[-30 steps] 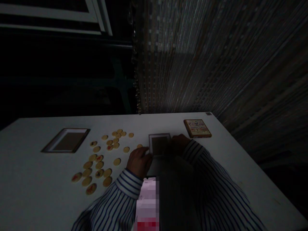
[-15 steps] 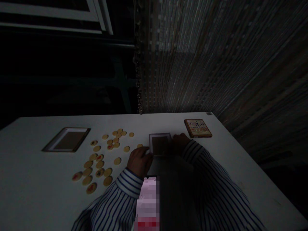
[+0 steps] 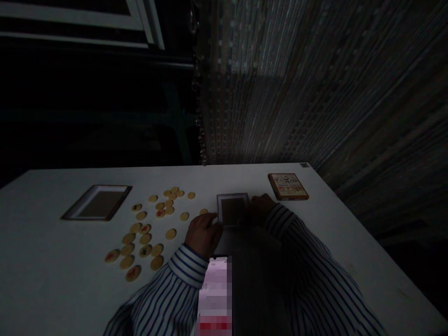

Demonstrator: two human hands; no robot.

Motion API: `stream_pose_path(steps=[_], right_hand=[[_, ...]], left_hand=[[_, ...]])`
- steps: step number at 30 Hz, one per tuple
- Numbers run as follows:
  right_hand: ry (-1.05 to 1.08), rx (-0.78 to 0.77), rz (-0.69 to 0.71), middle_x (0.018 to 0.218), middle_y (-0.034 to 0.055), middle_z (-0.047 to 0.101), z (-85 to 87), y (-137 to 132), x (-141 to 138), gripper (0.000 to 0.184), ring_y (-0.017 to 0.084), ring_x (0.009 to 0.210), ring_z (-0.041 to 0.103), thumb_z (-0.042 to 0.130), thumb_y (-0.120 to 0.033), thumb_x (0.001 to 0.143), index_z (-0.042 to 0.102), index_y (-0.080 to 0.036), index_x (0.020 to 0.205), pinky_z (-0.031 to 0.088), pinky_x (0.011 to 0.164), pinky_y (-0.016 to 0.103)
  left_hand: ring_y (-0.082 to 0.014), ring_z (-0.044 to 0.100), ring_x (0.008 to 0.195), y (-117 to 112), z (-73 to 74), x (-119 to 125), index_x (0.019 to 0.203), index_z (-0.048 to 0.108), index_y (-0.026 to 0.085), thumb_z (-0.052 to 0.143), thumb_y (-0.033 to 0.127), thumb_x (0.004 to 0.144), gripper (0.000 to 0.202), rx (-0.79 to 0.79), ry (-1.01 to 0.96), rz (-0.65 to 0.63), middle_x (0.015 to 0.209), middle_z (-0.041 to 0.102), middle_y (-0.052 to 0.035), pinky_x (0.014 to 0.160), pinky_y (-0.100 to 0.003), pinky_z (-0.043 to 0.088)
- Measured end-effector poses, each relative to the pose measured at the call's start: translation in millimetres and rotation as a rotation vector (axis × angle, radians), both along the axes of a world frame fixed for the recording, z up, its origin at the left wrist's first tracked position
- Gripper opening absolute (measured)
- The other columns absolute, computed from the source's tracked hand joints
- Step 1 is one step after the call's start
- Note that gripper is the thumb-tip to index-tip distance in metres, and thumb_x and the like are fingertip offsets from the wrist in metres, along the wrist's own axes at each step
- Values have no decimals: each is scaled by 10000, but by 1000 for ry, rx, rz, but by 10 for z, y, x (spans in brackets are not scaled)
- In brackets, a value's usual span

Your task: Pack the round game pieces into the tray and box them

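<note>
Between my two hands lies a small open box (image 3: pixel 232 196) with a pale rim and a brown floor; I see no pieces in its visible part. My left hand (image 3: pixel 202 234) closes on its left side, fingers at the near left corner. At the opposite side, my right hand (image 3: pixel 261 205) is closed against the box edge, its fingertips lost in shadow. Scattered to the left are several round wooden Chinese chess pieces (image 3: pixel 145 251), some with red or black characters and others plain side up. One piece (image 3: pixel 203 212) rests just beyond my left fingers.
A larger open box part (image 3: pixel 119 205) lies at the left. Near the back right sits a closed, printed box (image 3: pixel 290 185) with black characters. A lit phone (image 3: pixel 215 289) is at the near edge below my left wrist. Behind the white table (image 3: pixel 350 247) hangs a string curtain (image 3: pixel 259 107).
</note>
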State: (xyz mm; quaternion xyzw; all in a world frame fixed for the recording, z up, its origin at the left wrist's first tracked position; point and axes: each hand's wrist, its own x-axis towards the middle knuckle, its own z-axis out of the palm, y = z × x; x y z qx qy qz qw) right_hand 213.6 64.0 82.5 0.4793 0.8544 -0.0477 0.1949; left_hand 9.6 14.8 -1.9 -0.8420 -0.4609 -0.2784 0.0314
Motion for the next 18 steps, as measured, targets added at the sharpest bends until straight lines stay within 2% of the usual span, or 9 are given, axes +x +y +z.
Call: stream_pose_path(steps=[6, 10, 15, 18], right_hand=[[13, 4, 11, 880, 76, 644, 56, -20, 2, 332, 238, 912, 539, 416, -487, 781, 632, -258, 887, 360, 737, 375], [14, 6, -5, 853, 80, 645, 57, -26, -8, 346, 229, 907, 540, 399, -489, 789, 637, -249, 863, 349, 748, 377], [0, -13, -31, 878, 97, 645, 59, -26, -34, 438, 243, 900, 543, 378, -569, 764, 644, -227, 831, 351, 747, 387], [-1, -13, -22, 885, 106, 645, 56, -25, -37, 413, 247, 910, 542, 385, -536, 774, 643, -217, 820, 355, 746, 390]], left_hand=[[-245, 553, 902, -6, 6, -4, 806, 673, 201, 524, 242, 759, 161, 3, -7, -3, 983, 617, -104, 753, -435, 458], [-237, 554, 897, -5, 6, -4, 807, 671, 198, 524, 240, 761, 160, -2, -5, -10, 991, 615, -104, 759, -429, 456], [-234, 550, 906, -2, -13, -4, 800, 671, 205, 524, 245, 761, 157, 4, -5, 0, 994, 613, -98, 764, -428, 452], [-233, 553, 895, -2, -12, -4, 793, 671, 207, 530, 245, 754, 151, 4, -8, -2, 993, 614, -95, 756, -423, 454]])
